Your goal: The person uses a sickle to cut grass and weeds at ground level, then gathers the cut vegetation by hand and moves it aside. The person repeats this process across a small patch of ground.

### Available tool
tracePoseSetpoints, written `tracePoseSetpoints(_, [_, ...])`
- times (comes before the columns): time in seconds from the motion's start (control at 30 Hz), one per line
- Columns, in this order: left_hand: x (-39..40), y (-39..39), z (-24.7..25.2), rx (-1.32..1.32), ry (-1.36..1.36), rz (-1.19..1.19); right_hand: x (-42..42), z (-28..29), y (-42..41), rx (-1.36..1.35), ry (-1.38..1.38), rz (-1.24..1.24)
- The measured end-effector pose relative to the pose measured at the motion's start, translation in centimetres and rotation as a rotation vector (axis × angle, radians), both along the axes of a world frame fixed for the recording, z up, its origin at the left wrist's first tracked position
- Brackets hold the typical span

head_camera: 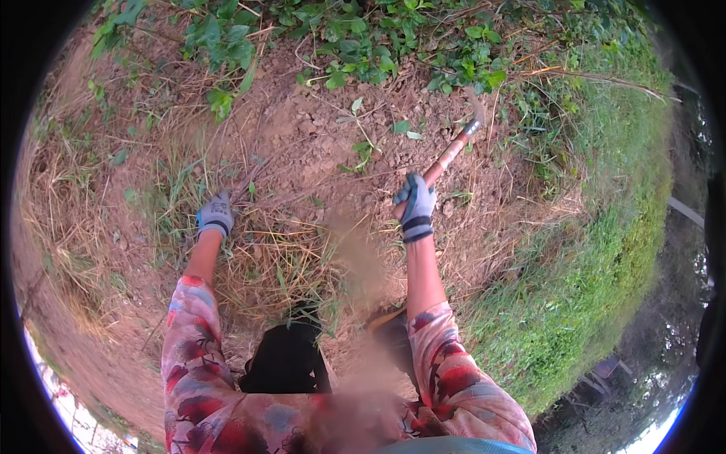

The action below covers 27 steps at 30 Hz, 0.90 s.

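My right hand (417, 204), in a grey and blue work glove, is closed around the reddish handle of a sickle (445, 162). Its curved metal blade (476, 110) points away from me, and the tip lies near low green leaves above bare soil. To the left, my gloved left hand (216, 213) is low over the ground with its fingers curled under and mostly hidden. Thin dry stems (249, 184) converge at that hand and appear gripped in it. A heap of cut dry grass (278, 255) lies between my arms, close to my legs.
Leafy green plants (363, 40) grow along the far side. Crumbly brown soil (317, 127) lies before me, with a loose leafy sprig (363, 144) on it. Dense green grass (573, 306) borders the right. A thin bare branch (601, 76) sticks out at the upper right.
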<state>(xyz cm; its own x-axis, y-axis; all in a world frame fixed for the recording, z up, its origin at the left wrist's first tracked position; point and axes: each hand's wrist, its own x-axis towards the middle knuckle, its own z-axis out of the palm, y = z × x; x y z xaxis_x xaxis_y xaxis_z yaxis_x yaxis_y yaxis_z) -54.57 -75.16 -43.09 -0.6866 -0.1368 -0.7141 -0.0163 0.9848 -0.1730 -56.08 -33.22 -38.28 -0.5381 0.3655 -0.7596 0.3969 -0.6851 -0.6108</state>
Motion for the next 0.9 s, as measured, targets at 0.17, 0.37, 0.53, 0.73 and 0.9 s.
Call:
tracePoseSetpoints(0.17, [-1.3, 1.4, 0.1, 0.007, -0.001, -0.026, -11.7, -2.4, 2.3, 0.017, 0.133, 0.092])
tracePoseSetpoints(0.37, [-0.3, 0.1, 0.8, 0.0, -0.049, 0.006, 3.4, -1.2, -6.2, 0.169, -0.152, 0.554])
tracePoseSetpoints(0.53, [-1.0, 0.7, 1.4, 0.021, -0.094, 0.046, 2.6, -0.4, -3.1, 0.101, -0.059, 0.241])
tracePoseSetpoints(0.73, [-1.5, 1.0, 1.2, 0.05, -0.028, 0.022, -8.2, -3.6, 3.8, 0.381, -0.045, -0.02])
tracePoseSetpoints(0.9, [-1.2, 0.7, 1.2, 0.032, -0.065, 0.047, 3.1, -3.0, 1.1, 0.292, -0.205, 0.415])
